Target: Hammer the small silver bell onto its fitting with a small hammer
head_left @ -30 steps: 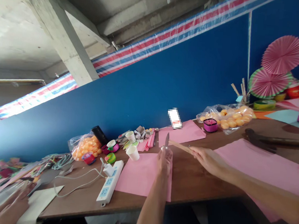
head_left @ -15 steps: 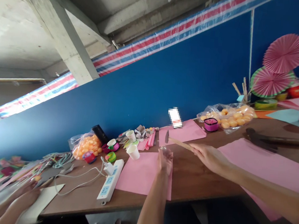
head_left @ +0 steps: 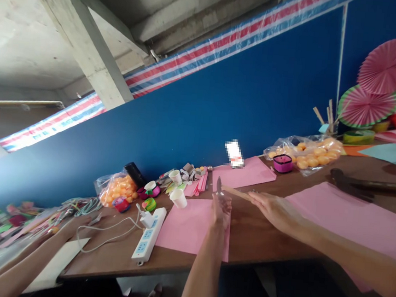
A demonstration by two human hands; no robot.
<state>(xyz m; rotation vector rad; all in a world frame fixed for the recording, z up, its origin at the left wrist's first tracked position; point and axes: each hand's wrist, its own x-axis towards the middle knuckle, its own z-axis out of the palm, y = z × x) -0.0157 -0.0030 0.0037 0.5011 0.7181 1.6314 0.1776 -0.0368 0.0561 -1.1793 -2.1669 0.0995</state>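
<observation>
My right hand [head_left: 270,209] is closed around the wooden handle of a small hammer [head_left: 237,193]. Its narrow dark head points left, right above my left hand [head_left: 220,213]. Curled upward, my left hand grips a small shiny, silvery or clear object [head_left: 221,194], whose kind I cannot make out. The hammer head is close to that object; whether they touch is unclear. Under my left wrist lies a pink sheet of paper [head_left: 184,228], with a white paper cup [head_left: 179,198] at its upper left corner.
A white power strip [head_left: 149,236] with a plugged-in charger lies left of the paper. Bags of orange balls [head_left: 120,190] stand along the blue wall. A larger dark hammer [head_left: 351,181] lies at right. Another person's arms [head_left: 46,251] reach in from the left.
The small hammer's head has come down and left toward the shiny object in my left hand. At far left, the other person's hand has reached farther across the table. The view has shifted slightly.
</observation>
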